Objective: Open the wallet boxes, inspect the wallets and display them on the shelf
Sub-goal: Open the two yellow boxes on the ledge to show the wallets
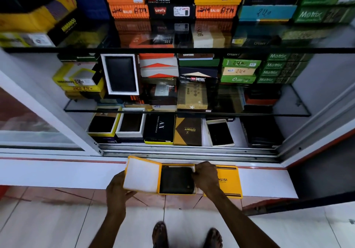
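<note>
A yellow wallet box [161, 178] lies open on the white ledge [57, 173] in front of the cabinet. Its lid [142, 175], white inside, stands tilted up on the left, and my left hand [117, 190] grips the lid's lower left corner. A black wallet [176, 180] lies in the box tray. My right hand [206, 176] rests on the tray's right edge, fingers touching the wallet's right side. A yellow sleeve printed BALISI [229, 182] lies flat under and right of that hand.
The bottom shelf [238, 132] holds open boxes showing dark wallets [102, 124] [131, 123] [220, 132] and closed boxes. Glass shelves [269, 113] above carry stacked boxes. A sliding door frame [48, 103] stands left. My sandalled feet [159, 234] are on the tiled floor.
</note>
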Demonstrator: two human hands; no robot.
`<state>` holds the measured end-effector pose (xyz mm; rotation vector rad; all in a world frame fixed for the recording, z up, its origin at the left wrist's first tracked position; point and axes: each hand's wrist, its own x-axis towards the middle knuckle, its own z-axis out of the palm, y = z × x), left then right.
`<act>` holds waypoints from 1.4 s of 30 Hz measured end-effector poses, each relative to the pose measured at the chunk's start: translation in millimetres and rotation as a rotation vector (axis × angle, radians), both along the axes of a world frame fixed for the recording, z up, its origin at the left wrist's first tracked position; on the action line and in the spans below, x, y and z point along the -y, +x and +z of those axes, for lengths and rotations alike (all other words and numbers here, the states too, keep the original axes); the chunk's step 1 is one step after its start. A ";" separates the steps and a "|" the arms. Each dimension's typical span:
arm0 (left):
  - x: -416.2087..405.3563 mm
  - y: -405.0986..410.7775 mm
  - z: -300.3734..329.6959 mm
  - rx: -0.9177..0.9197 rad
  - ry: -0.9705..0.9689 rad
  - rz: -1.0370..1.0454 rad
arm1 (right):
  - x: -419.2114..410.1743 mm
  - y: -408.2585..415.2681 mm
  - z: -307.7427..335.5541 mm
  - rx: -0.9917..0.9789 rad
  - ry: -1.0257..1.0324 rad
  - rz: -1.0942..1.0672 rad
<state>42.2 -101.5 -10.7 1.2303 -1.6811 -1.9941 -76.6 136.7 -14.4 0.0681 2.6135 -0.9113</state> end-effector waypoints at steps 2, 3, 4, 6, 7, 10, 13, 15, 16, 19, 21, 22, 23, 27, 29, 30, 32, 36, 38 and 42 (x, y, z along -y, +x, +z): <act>8.0 3.6 -2.1 0.005 -0.036 0.055 | -3.6 2.8 10.4 -0.049 0.013 0.004; 10.6 4.6 -4.9 0.015 -0.045 0.079 | -5.0 4.5 16.5 -0.068 0.015 0.003; 10.0 4.3 -6.4 0.033 -0.054 0.088 | -7.8 5.4 20.2 -0.092 0.014 0.000; 5.8 3.3 -10.0 0.056 -0.087 0.071 | -9.7 7.5 26.8 -0.111 -0.009 -0.010; 2.9 2.9 -13.1 0.059 -0.096 0.054 | -8.4 8.7 28.2 -0.113 -0.027 -0.014; -5.6 1.1 -29.1 0.118 -0.122 -0.007 | 5.7 13.9 32.1 -0.087 -0.049 -0.001; -13.0 -2.7 -38.2 0.174 -0.126 -0.065 | 23.2 18.5 18.2 -0.010 -0.145 -0.042; -22.2 -5.8 -23.8 0.197 -0.116 -0.079 | 30.3 18.8 8.7 0.021 -0.223 -0.081; -26.1 -6.7 -16.9 0.197 -0.122 -0.090 | 33.1 19.4 9.6 0.026 -0.268 -0.105; -31.4 -10.6 -7.5 0.222 -0.162 -0.130 | 37.7 20.2 15.1 0.033 -0.423 -0.186; -33.6 -11.1 -1.9 0.232 -0.187 -0.149 | 36.8 19.3 14.8 0.076 -0.431 -0.132; -34.2 -10.6 0.0 0.224 -0.219 -0.165 | 34.3 18.2 14.1 0.107 -0.424 -0.101; -34.7 -9.9 1.4 0.206 -0.263 -0.193 | 29.6 16.9 11.7 0.128 -0.430 -0.095; -46.9 -15.3 14.4 0.146 -0.495 -0.251 | -2.2 14.5 19.1 0.055 -0.552 -0.158; -64.7 -23.7 23.9 0.071 -0.622 -0.306 | -33.0 10.8 22.8 -0.005 -0.592 -0.231; -75.7 -27.9 26.9 0.054 -0.666 -0.361 | -51.0 8.1 23.5 -0.026 -0.594 -0.274; -102.2 -38.8 26.1 0.075 -0.675 -0.480 | -89.8 3.9 21.1 -0.072 -0.579 -0.358; -160.7 -60.7 22.5 0.158 -0.651 -0.654 | -147.4 -4.7 9.5 -0.035 -0.548 -0.543; -188.8 -70.8 20.8 0.242 -0.709 -0.736 | -163.8 -9.5 -1.4 0.071 -0.605 -0.623; -241.3 -86.4 19.5 0.510 -0.799 -0.800 | -181.0 -15.6 -16.7 0.328 -0.812 -0.685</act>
